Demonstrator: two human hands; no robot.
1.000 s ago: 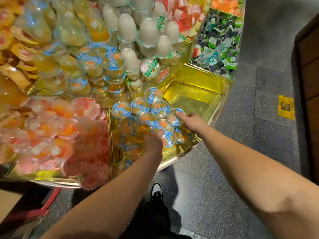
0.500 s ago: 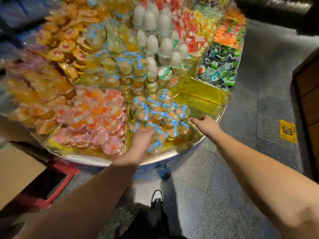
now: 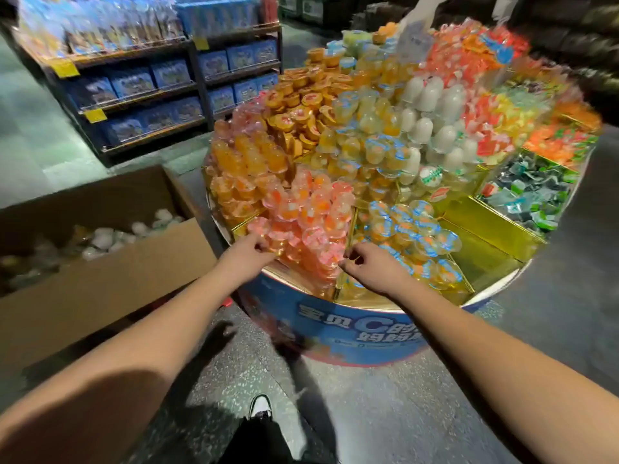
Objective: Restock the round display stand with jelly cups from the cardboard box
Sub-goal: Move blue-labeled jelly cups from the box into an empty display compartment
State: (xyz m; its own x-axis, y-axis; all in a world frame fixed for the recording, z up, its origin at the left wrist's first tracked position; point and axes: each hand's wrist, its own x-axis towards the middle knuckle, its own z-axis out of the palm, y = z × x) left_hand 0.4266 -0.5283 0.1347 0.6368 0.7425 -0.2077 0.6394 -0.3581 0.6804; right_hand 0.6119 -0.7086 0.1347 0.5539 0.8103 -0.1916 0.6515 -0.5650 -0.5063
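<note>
Left hand (image 3: pixel 249 251) fingers hidden among pink jelly cups (image 3: pixel 311 212), grip unclear, right hand (image 3: pixel 370 267) loosely curled, empty, cardboard box (image 3: pixel 110 272) contents blurred

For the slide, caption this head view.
Both hands, left and right, reach the pink cups on the round stand; box at left.

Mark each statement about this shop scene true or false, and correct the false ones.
1. The cardboard box stands on the floor left of the round display stand. True.
2. The left hand touches the pink jelly cups. True.
3. The gold compartment at the right front is full of cups. False: it shows bare gold lining.
4. The right hand is inside the box. False: it is at the stand's front edge.
5. The shelves behind hold blue packages. True.
</note>
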